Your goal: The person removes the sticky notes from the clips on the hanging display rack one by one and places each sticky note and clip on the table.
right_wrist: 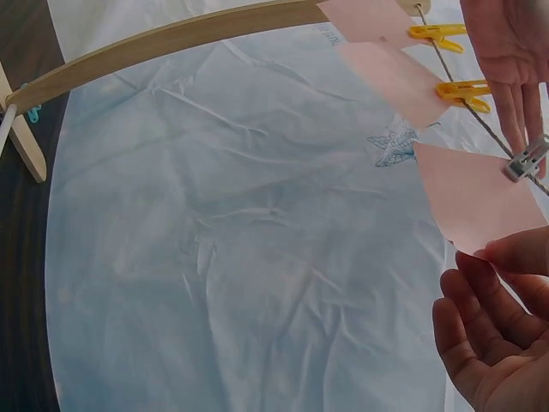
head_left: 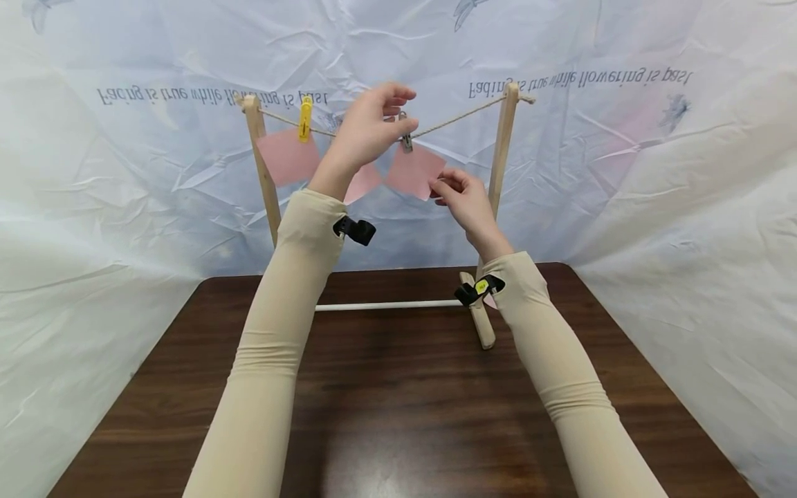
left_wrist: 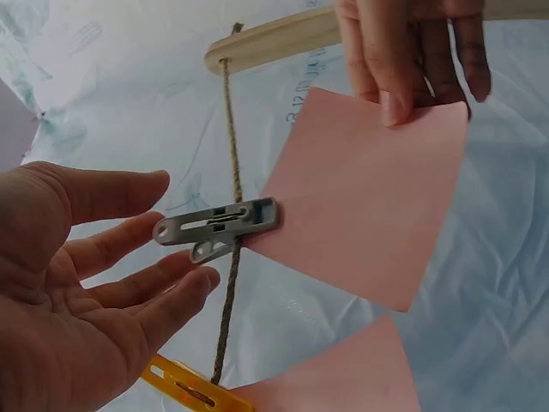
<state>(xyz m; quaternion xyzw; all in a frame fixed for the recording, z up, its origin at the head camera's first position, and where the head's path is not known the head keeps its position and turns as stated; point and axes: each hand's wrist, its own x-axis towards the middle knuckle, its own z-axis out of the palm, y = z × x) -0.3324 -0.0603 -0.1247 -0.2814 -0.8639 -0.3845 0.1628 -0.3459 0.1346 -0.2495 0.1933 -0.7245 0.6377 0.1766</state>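
Note:
A grey clothespin (left_wrist: 219, 225) clips a square of pink paper (left_wrist: 369, 193) to the twine (left_wrist: 233, 142). Around its handle end, the fingers and thumb of my left hand (head_left: 364, 131) are spread and relaxed, with gaps to the clothespin in the left wrist view. My right hand (head_left: 463, 204) pinches the paper's lower corner between thumb and finger, the other fingers loosely bent. Farther left along the twine hang two more pink papers, each on a yellow clothespin; one yellow clothespin (head_left: 305, 120) stands near the left post, the other (right_wrist: 463, 93) is hidden behind my left hand in the head view.
Two wooden posts, left (head_left: 263, 169) and right (head_left: 503, 149), hold up the twine. A white rod (head_left: 392, 305) runs low between them, above the dark wooden table (head_left: 386, 401). A wooden foot (head_left: 481, 321) stands at right. Printed pale cloth (head_left: 205, 41) hangs behind.

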